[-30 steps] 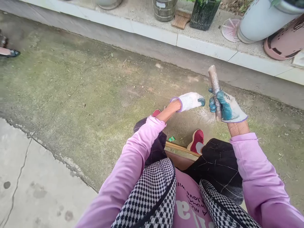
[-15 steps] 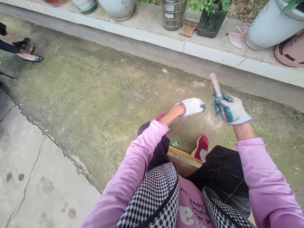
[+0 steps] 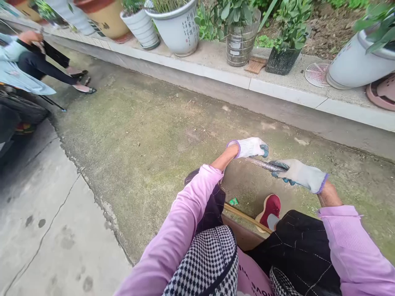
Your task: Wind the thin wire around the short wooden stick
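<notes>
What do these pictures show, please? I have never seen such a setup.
There is no machine. A person wears the only camera on the head, looking forward and down. Their gloved right hand has a stick in its grip; the gloved left hand is close to the stick's other end, but whether it touches is unclear. On the ground lies a green scrap, near a red shoe. Ahead, pots stand on a ledge; another person sits at far left.

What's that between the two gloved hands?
In the head-camera view, a shiny rod, held in the right hand, stretches across toward the left hand. Whether the left hand touches it, I can't tell.
</notes>
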Available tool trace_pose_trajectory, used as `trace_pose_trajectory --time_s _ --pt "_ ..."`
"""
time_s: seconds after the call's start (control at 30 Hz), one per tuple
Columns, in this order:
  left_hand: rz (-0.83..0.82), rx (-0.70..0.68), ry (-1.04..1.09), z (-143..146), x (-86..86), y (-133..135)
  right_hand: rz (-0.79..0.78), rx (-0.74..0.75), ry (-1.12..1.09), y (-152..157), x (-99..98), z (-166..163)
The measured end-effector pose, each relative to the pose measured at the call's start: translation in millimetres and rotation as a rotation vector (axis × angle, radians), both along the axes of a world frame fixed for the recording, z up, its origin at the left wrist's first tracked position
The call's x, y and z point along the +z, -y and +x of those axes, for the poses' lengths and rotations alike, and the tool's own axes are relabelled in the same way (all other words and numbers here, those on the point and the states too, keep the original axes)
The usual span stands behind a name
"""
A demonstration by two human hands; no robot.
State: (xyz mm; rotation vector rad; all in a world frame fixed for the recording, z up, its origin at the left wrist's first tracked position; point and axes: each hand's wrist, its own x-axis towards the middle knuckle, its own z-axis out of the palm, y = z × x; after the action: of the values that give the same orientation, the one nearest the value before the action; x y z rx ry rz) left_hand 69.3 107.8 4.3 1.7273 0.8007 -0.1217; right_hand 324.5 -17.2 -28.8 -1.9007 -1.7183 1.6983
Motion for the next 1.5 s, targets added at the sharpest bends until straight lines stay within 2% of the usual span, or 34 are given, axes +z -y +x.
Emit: trace_pose_trajectory --time_s 0.17,0.3,0.4,0.47,0.53,0.6,0.7,0.83,0.93,1.07,1.17,1.27,1.33,1.4,1.5 --pt "-0.202 0.056 0.138 -1 -27.1 -10 -0.093 -0.124 -0.185 7 21.3 8" --pt "-0.289 0.090 0.166 10 -34.5 -6 -0.091 -0.201 -0.280 7 32.9 10" --pt "-0.306 0.131 0.117 17 -32.7 2 0.025 -0.409 -0.342 2 27.1 10" --pt "-0.254 0.135 0.075 19 -30.0 5 0.118 -0.538 -0.310 -7 16.4 10" --pt "-0.174 0.123 0.064 19 -27.5 6 0.188 -0.572 -0.203 -19 3.1 11" --pt "-0.045 0.090 0.030 18 -25.9 5 0.246 -0.490 -0.050 -33 -9.6 12" --pt "0.166 0.040 -0.027 15 -24.5 0 0.306 -0.270 0.198 -48 -23.3 11" --pt "0.238 0.093 -0.105 8 -20.7 -8 0.157 -0.090 0.381 -44 -29.0 1" --pt "0.209 0.133 -0.097 3 -18.1 -11 0.002 -0.043 0.282 -30 -24.0 -4" --pt "0.059 0.141 -0.001 2 -19.7 -13 -0.156 -0.057 -0.060 -13 -4.8 1" --pt "-0.072 0.134 0.089 3 -20.8 -12 -0.140 -0.151 -0.226 -8 12.1 11" --pt "-0.134 0.195 0.070 7 -17.4 -6 -0.033 -0.368 -0.295 -7 19.8 17" --pt "-0.136 0.199 0.074 10 -13.8 0 0.061 -0.502 -0.321 -9 17.2 18" --pt "-0.105 0.145 0.094 14 -11.6 4 0.126 -0.596 -0.304 -12 8.9 18" --pt "0.052 0.064 0.065 20 -13.1 7 0.211 -0.617 -0.165 -20 -9.0 20"
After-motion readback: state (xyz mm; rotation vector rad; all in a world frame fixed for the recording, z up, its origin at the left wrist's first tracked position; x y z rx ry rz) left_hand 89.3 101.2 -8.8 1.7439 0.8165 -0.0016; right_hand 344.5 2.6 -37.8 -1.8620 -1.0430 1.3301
